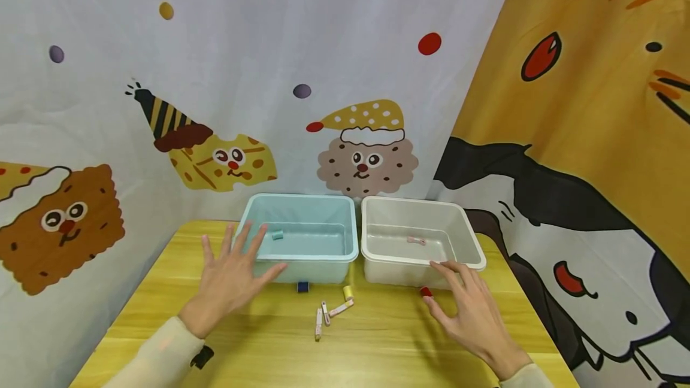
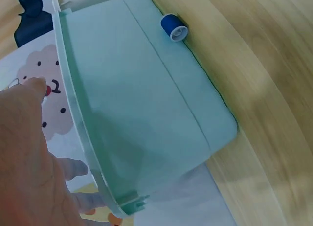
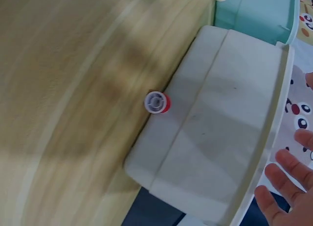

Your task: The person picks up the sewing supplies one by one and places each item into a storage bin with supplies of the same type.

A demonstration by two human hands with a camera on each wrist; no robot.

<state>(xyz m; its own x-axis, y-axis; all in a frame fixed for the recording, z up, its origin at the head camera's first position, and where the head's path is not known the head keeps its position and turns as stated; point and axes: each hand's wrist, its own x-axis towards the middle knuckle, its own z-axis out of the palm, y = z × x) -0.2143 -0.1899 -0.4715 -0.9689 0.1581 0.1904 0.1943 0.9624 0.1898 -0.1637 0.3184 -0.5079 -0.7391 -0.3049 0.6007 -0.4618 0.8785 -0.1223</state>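
My left hand (image 1: 229, 280), fingers spread and holding nothing, hovers by the front left of the light blue bin (image 1: 302, 271). A light blue thread spool (image 1: 277, 235) lies inside that bin, and a dark blue thread spool (image 2: 173, 27) sits against its front wall. Near the front rim of the white bin (image 1: 396, 273) is my right hand (image 1: 474, 313), with loosely bent fingers and nothing in them. Beside it, a red thread spool (image 3: 157, 102) sits at the foot of that bin. A small pinkish nail clipper (image 1: 416, 241) lies in the white bin.
Three small patterned nail clippers (image 1: 326, 313) lie on the wooden table (image 1: 372, 358) in front of the bins. A yellow thread spool (image 1: 348, 293) stands close to them. Behind the bins hangs a printed curtain (image 1: 242, 76). A black object (image 1: 202, 357) shows beside the left sleeve.
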